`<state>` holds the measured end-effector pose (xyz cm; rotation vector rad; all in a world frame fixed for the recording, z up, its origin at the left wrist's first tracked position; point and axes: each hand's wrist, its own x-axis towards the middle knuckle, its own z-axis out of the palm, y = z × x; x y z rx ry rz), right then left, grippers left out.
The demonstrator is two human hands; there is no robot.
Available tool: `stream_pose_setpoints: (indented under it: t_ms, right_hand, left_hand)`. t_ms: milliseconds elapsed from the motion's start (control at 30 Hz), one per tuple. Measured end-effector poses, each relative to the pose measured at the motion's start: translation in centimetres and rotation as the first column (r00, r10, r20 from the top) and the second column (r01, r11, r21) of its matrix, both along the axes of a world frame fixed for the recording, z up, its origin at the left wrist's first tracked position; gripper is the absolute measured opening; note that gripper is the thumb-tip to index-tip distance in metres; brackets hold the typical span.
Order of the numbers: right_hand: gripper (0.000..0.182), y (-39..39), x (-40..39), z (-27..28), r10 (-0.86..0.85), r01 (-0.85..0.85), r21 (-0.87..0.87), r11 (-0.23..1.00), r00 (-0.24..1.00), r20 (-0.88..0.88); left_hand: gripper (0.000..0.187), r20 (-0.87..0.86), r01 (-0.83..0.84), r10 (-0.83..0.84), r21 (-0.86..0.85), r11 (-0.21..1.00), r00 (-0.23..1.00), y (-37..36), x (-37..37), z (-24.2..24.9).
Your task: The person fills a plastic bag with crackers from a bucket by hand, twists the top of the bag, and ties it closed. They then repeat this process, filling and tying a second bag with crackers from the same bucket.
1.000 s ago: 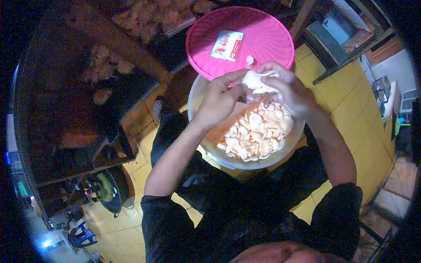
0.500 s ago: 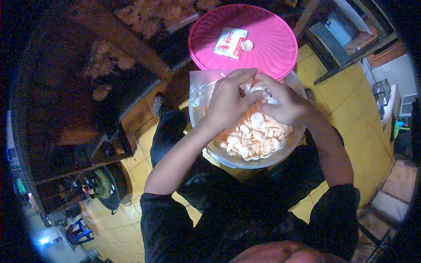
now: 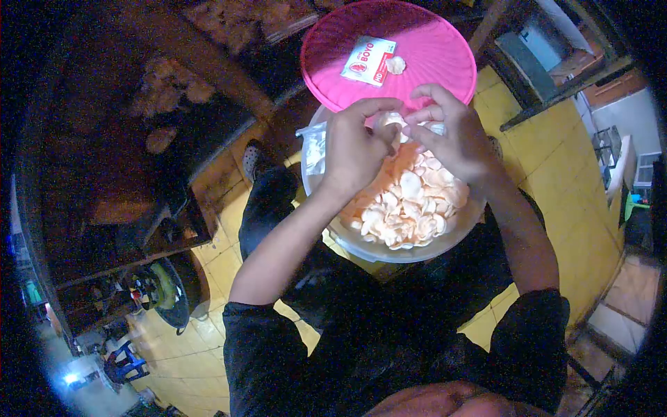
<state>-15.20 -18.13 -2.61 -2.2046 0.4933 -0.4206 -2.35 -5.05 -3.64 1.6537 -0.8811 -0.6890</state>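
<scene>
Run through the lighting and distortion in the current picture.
Head view: light falls strongly on the pale pieces, washing some nearly white; head view: shadow dims the upper left of the pink lid; head view: a bright glare flares at lower left; head view: wide-angle curvature, black corners, and grain across the dark left side.

Kitchen, yellow tiled floor (image 3: 549,156), dark wok-like pan (image 3: 178,300), stove-like grate (image 3: 606,149) by the wall

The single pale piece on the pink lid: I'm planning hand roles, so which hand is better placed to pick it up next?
Probably the right hand: its raised index finger, over the pink lid, looks nearest the pale piece. The left hand sits lower in view, its fingers seemingly around something pale.
</scene>
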Motion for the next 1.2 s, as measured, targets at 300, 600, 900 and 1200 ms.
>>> stream_pose_setpoints:
  t_ms: [300,600,900,1200]
  right_hand:
    - [0.062,-0.4,0.4,-0.1,0.021,0.013,0.198,0.98,0.986,-0.168]
    - [0.069,2.0,0.7,-0.8,0.218,-0.194,0.408,0.892,0.976,-0.012]
    - [0.072,1.7,1.1,-2.2,0.236,-0.223,0.171,0.96,0.97,-0.063]
    - [0.059,0.1,1.3,0.0,0.143,-0.156,-0.044,0.987,0.966,-0.213]
  left_hand:
    - [0.061,0.298,0.23,-0.202,-0.06,0.971,0.933,1.2,-1.7,0.3]
    - [0.061,0.001,0.268,-0.272,-0.189,0.945,0.962,1.6,0.3,-1.5]
    - [0.045,0.44,0.264,-0.176,-0.147,0.953,0.88,2.1,0.2,-0.7]
    - [0.035,0.642,0.19,-0.065,-0.127,0.974,0.764,2.7,2.7,-0.2]
